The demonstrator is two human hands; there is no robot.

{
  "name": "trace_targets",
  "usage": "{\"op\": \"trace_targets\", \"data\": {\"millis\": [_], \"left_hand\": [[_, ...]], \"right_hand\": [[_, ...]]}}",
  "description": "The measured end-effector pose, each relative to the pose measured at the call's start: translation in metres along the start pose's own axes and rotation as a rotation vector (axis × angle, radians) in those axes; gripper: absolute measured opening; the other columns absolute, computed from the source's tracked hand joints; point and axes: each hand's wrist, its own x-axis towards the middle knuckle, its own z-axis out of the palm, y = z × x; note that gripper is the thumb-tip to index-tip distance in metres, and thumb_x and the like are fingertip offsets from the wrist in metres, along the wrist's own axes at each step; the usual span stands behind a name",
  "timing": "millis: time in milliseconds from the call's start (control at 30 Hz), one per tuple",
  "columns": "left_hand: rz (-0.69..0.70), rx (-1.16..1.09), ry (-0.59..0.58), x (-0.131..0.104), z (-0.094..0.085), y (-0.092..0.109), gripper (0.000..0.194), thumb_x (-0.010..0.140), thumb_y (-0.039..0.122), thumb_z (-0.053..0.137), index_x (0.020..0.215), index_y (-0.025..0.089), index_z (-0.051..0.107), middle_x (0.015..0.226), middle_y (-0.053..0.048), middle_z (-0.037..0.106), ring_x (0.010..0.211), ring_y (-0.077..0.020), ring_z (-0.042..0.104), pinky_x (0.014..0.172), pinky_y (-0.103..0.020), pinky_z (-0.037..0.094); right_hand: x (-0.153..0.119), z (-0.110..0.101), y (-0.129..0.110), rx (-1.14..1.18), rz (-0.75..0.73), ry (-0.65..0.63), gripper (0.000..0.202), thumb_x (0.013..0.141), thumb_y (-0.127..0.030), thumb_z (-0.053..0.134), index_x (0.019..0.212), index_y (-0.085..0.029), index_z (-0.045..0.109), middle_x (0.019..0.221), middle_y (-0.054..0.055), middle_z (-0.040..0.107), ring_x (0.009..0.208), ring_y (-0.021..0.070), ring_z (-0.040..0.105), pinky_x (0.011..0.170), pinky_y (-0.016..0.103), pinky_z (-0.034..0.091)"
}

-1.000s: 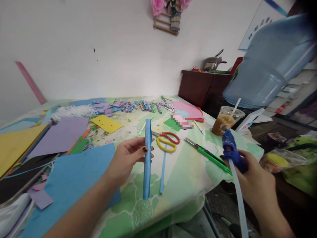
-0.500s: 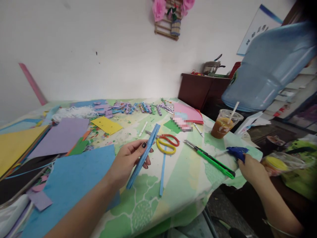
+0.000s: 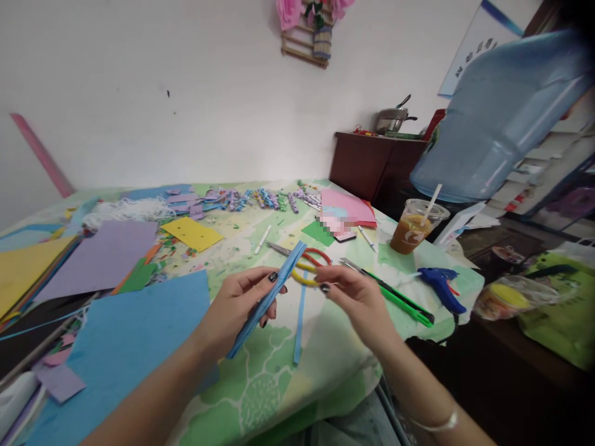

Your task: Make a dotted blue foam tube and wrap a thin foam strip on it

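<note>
My left hand pinches a folded blue paper strip between thumb and fingers, tilted over the table. Just right of the strip's upper end, my right hand hovers with thumb and index finger a little apart and nothing visible between them. Behind it lie scissors with red and yellow handles, partly covered by the strip and my fingers. A thin blue strip rests on the cloth between my hands. The green utility knife lies right of my right hand, and beyond it a blue glue gun.
Blue paper sheets, purple paper and yellow paper cover the left side. Curled paper pieces lie at the back. A drink cup stands at right, near a large water bottle.
My right hand has let go of the glue gun at the table's right edge and moved left towards the blue strip. My left hand keeps its hold. The view has shifted slightly.
</note>
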Motion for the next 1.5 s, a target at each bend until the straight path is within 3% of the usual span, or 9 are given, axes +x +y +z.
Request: {"op": "trace_targets", "data": {"millis": [100,267,667,1167,1500], "left_hand": [[-0.003,0.023,-0.019,0.000,0.002,0.000,0.028,0.080,0.038,0.065,0.092,0.013,0.069,0.048,0.002,0.055,0.039,-0.0082,0.047,0.039,-0.017,0.038],[-0.003,0.029,-0.067,0.000,0.002,0.000,0.028,0.081,0.040,0.065,0.090,0.014,0.071,0.051,0.001,0.057,0.039,-0.0077,0.047,0.040,-0.018,0.039],[0.003,0.145,-0.066,0.003,-0.004,-0.007,0.032,0.083,0.042,0.062,0.094,0.014,0.074,0.050,0.000,0.058,0.041,-0.0068,0.047,0.041,-0.016,0.038],[0.005,0.132,-0.072,0.002,-0.002,-0.005,0.036,0.083,0.040,0.063,0.103,0.011,0.071,0.052,0.000,0.060,0.044,-0.0075,0.051,0.045,-0.016,0.043],[-0.005,0.096,-0.092,0.001,-0.005,-0.011,0.035,0.084,0.038,0.064,0.109,0.015,0.071,0.057,-0.001,0.063,0.049,-0.0101,0.057,0.047,-0.019,0.049]], "right_hand": [[0.008,0.038,0.007,0.306,0.079,-0.007,0.024,0.072,-0.031,0.075,0.093,-0.022,0.072,0.081,0.003,0.070,0.073,0.0151,0.062,0.068,0.029,0.049],[0.013,0.055,0.015,0.508,0.071,0.012,0.014,0.069,-0.028,0.077,0.080,-0.021,0.072,0.076,0.000,0.067,0.066,0.0123,0.056,0.065,0.028,0.046],[0.016,0.060,0.012,0.704,0.239,0.081,0.015,0.059,-0.023,0.081,0.072,-0.020,0.074,0.063,-0.001,0.063,0.059,0.0103,0.050,0.058,0.026,0.041],[0.017,0.064,0.004,0.666,0.075,0.114,0.010,0.074,-0.026,0.072,0.069,-0.018,0.073,0.061,-0.001,0.056,0.059,0.0093,0.045,0.057,0.024,0.037],[0.023,0.063,0.003,0.634,0.066,0.178,0.015,0.074,-0.027,0.073,0.064,-0.016,0.071,0.059,0.001,0.057,0.058,0.0101,0.046,0.057,0.025,0.035]]}}
